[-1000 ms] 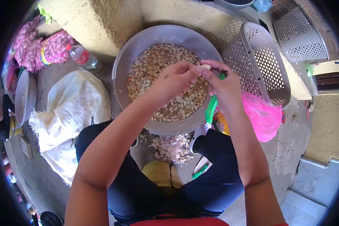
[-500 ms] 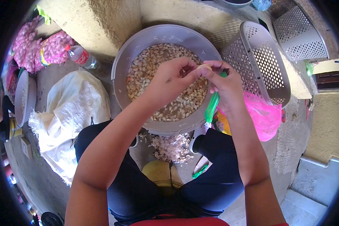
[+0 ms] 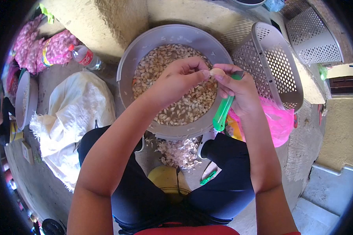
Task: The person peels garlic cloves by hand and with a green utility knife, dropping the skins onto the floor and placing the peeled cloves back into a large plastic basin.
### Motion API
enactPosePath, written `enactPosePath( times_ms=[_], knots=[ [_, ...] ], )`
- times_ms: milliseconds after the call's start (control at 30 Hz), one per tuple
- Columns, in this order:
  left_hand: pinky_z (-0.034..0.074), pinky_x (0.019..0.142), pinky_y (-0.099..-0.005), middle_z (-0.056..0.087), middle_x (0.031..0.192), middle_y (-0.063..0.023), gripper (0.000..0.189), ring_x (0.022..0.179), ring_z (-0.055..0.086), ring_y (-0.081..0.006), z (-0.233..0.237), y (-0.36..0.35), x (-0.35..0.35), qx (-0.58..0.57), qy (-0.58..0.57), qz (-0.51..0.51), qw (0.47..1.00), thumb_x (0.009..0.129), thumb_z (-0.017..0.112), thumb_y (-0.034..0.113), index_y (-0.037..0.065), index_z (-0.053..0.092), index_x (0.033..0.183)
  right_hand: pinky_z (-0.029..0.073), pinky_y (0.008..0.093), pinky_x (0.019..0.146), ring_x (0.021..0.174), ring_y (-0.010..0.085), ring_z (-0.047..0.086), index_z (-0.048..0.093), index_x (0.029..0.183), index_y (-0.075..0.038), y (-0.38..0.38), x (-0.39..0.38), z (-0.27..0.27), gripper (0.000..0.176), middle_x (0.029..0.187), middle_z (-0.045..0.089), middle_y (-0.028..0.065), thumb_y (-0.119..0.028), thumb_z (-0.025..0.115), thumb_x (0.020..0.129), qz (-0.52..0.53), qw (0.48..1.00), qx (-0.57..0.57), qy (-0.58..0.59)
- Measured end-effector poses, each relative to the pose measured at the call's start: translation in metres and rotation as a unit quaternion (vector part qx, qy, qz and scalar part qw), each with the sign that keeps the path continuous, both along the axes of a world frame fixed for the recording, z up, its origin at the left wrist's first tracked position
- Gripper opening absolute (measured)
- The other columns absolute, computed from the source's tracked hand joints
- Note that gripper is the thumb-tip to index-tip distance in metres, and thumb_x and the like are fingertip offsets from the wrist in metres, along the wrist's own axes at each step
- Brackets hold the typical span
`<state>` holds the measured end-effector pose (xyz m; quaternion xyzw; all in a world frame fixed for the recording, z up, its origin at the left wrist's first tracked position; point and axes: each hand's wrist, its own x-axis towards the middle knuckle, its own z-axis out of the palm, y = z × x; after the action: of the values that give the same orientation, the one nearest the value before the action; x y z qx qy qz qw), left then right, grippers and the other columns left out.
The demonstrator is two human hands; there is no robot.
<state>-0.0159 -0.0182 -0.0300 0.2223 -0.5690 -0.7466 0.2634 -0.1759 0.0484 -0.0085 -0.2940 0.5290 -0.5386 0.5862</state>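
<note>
Over the big grey basin (image 3: 123, 74), my two hands meet with a garlic clove (image 3: 217, 72) between their fingertips. My left hand (image 3: 182, 80) is closed in a pinch at the clove's left side. Thumb and forefinger of my right hand (image 3: 241, 88) press on its other side. A green-handled cutter knife (image 3: 223, 111) is tucked in that same right hand, its handle pointing down; fingers cover part of it. Many garlic cloves (image 3: 176, 113) lie in water in the basin below.
Garlic skins (image 3: 178, 152) are heaped on the floor between my feet. A perforated grey basket (image 3: 280, 74) and a pink plastic bag (image 3: 276, 121) stand right of the basin. At left are a white sack (image 3: 72, 113), a cola bottle (image 3: 84, 58) and net bags of garlic (image 3: 59, 47).
My right hand has turned slightly and shifted right, so more of the green handle shows. The clove between the fingertips is now more visible.
</note>
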Motion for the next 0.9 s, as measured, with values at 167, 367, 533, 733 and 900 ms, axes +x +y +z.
enactPosePath(
  times_ms=[167, 367, 533, 733, 900],
  knots=[
    [0.028, 0.047, -0.0162, 0.043, 0.065, 0.0064, 0.011, 0.054, 0.037, -0.0012, 0.0015, -0.0015, 0.0032, 0.012, 0.029, -0.039, 0.999, 0.082, 0.053, 0.019, 0.009, 0.051, 0.079, 0.033, 0.0173, 0.041, 0.048, 0.005, 0.042, 0.058, 0.092, 0.0, 0.0014, -0.0055, 0.0018, 0.03, 0.072, 0.055, 0.0014, -0.013, 0.071, 0.069, 0.057, 0.998, -0.002, -0.025],
    [0.028, 0.046, -0.0159, 0.043, 0.065, 0.0064, 0.01, 0.054, 0.037, -0.0012, -0.0022, 0.0001, -0.0021, -0.029, -0.028, 0.033, 0.999, 0.083, 0.053, 0.019, 0.009, 0.051, 0.079, 0.031, 0.0174, 0.041, 0.045, 0.0043, 0.04, 0.057, 0.093, -0.002, 0.004, 0.0022, 0.0036, 0.029, 0.07, 0.053, -0.0005, -0.014, 0.071, 0.07, 0.04, 0.999, -0.005, -0.021],
    [0.027, 0.044, -0.0157, 0.043, 0.064, 0.0066, 0.013, 0.053, 0.036, -0.001, 0.0, 0.0015, -0.0057, 0.056, -0.012, 0.058, 0.997, 0.083, 0.054, 0.021, 0.008, 0.054, 0.087, 0.031, 0.0176, 0.04, 0.046, 0.0035, 0.039, 0.056, 0.094, -0.002, 0.0004, 0.0016, 0.0013, 0.032, 0.069, 0.052, -0.0016, -0.015, 0.071, 0.07, 0.012, 1.0, 0.01, -0.022],
    [0.026, 0.043, -0.0159, 0.043, 0.061, 0.0073, 0.021, 0.05, 0.034, -0.0012, -0.0012, -0.0016, -0.0052, -0.021, -0.054, 0.054, 0.997, 0.08, 0.059, 0.023, 0.007, 0.055, 0.094, 0.032, 0.0172, 0.042, 0.047, 0.0037, 0.041, 0.055, 0.095, -0.003, 0.0004, 0.0018, -0.0041, 0.032, 0.069, 0.052, -0.0014, -0.015, 0.071, 0.07, -0.024, 1.0, 0.016, -0.003],
    [0.025, 0.042, -0.016, 0.042, 0.062, 0.0072, 0.017, 0.05, 0.033, -0.0008, 0.0005, -0.0022, -0.0017, 0.086, -0.027, 0.029, 0.996, 0.079, 0.061, 0.022, 0.009, 0.055, 0.087, 0.033, 0.0171, 0.042, 0.046, 0.0037, 0.04, 0.055, 0.095, -0.003, 0.0011, -0.0001, -0.0048, 0.03, 0.07, 0.054, -0.0006, -0.013, 0.07, 0.071, 0.005, 0.999, 0.034, -0.036]
  ],
)
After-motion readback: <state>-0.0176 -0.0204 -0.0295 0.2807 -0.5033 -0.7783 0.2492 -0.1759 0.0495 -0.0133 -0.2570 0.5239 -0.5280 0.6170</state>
